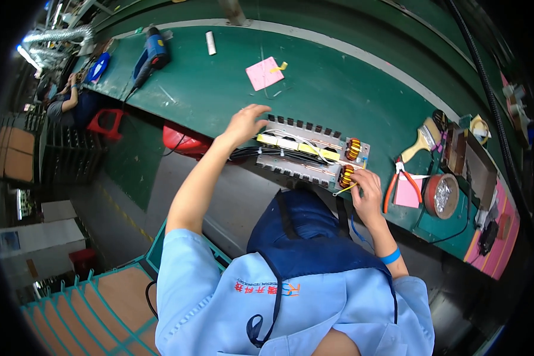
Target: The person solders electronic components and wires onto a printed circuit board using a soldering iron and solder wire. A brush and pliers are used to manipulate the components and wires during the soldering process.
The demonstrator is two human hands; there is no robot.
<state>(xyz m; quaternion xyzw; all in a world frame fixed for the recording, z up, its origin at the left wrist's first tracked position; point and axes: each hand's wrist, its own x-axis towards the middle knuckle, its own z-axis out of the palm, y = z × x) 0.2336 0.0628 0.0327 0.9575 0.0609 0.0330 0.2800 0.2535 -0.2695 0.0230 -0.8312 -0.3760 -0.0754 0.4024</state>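
A long circuit board point(295, 168) lies near the bench's front edge, with rows of black components along both long sides. Yellow-topped blocks point(296, 145) and a bundle of black cables point(285, 155) run along its middle. At its right end sit two copper-wound ring coils, one farther away point(353, 149) and one nearer point(346, 176). My left hand point(247, 126) is at the board's far left corner, fingers spread and bent, nothing visible in them. My right hand point(368, 191) has its fingers closed by the nearer coil; a yellow wire point(346, 190) with a ring terminal comes out beside them, and their grip is partly hidden.
On the green bench point(207, 77) lie a heat gun point(154, 50), a white tube point(210, 43) and a pink pad point(265, 74). To the right are red-handled pliers point(401, 178), a brush point(424, 140), a tape roll point(441, 196) and a metal tray point(477, 166). Another person point(71, 101) works far left.
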